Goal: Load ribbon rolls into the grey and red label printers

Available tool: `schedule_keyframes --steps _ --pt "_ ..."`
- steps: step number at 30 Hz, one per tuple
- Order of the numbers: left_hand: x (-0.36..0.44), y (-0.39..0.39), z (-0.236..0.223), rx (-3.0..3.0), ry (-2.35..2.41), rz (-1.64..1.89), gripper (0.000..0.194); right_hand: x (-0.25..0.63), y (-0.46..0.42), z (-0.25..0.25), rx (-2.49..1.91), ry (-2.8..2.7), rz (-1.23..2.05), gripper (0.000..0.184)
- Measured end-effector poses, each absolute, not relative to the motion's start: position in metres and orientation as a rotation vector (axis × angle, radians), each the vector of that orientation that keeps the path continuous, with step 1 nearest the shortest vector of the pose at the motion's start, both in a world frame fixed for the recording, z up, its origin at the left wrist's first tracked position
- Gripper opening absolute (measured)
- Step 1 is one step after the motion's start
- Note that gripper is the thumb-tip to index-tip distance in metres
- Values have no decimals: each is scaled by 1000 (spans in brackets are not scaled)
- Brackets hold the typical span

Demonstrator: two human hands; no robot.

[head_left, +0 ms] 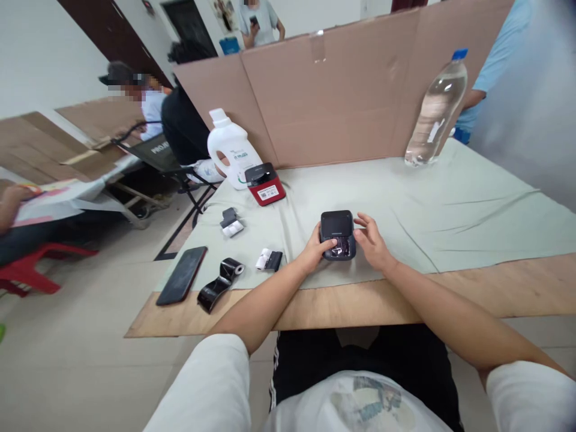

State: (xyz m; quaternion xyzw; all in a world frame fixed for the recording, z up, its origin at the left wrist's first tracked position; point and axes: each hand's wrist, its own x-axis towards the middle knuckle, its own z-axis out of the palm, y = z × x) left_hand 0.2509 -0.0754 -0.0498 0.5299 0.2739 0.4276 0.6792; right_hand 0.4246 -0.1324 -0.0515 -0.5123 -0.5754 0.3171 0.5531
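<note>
A small dark box-shaped device, which looks like a mini label printer [338, 224], stands over the green-grey cloth in front of me. My left hand [317, 247] grips its left side, with the thumb laid across the shiny black front part. At the right edge is my right hand [372, 241], its fingers spread; whether the fingertips touch the casing I cannot tell. To the left lie a partly unwound black roll [230, 271] and a small black-and-white piece [269, 260]. A similar grey-and-white piece [231, 222] rests farther back.
A phone [182, 275] lies near the table's left corner. Behind it stand a red-and-black device [265, 183] and a white jug [234, 147]. A water bottle [437, 111] leans by the cardboard partition [333, 102]. Other people are beyond the partition and at the left.
</note>
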Motion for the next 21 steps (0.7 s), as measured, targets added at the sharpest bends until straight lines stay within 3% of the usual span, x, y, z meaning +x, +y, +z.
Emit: schedule_keyframes --steps 3,5,9,21 --pt "252 -78 -50 1305 571 968 83 423 -130 -57 -1179 -1438 857 96" --pt "251 -78 -50 1323 578 959 86 422 -130 -59 -1201 -1443 887 102" --pt "247 -74 -52 1172 648 824 89 425 -128 -60 -1183 -1381 974 101" --pt "241 -65 -45 1061 704 766 72 434 -124 -62 -1172 -1389 985 96"
